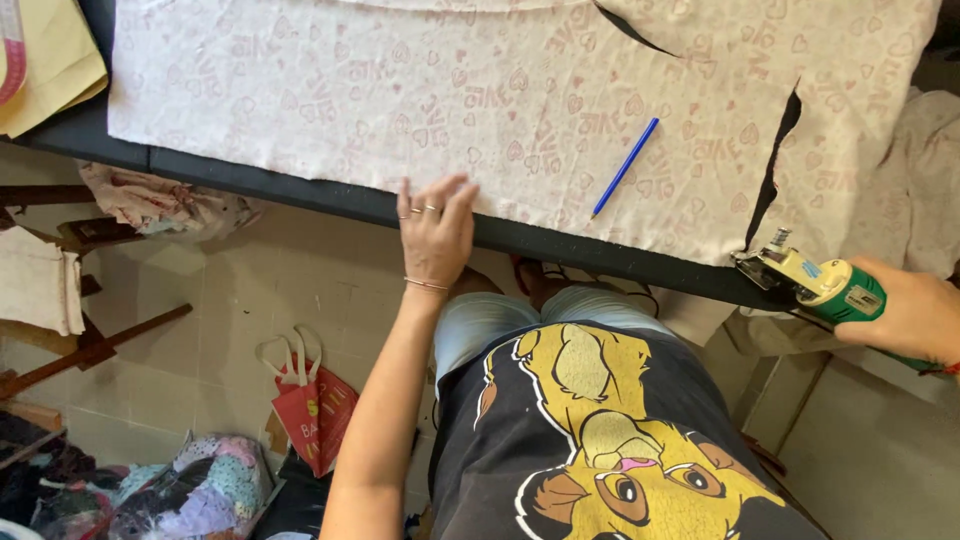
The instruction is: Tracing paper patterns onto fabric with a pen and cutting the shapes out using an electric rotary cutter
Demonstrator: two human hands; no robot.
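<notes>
1. Head view: closest to you is your own black shirt with the yellow cartoon lion print (610, 440), and beyond it the dark-edged bench (300, 192).
2. Your left hand (437, 235) lies flat, fingers together, on the near edge of the pale pink heart-printed fabric (400, 90), pinning it to the bench.
3. Your right hand (915, 315) is closed around the green and cream electric fabric cutter (815, 280), its head at the fabric's lower right edge.
4. One long cut (775, 170) already runs up from that edge, and a shorter slit (635, 30) shows near the top; the broad left part looks uncut, so most cutting seems left.
5. A blue pen (624, 168) rests on the fabric, between your hands.
</notes>
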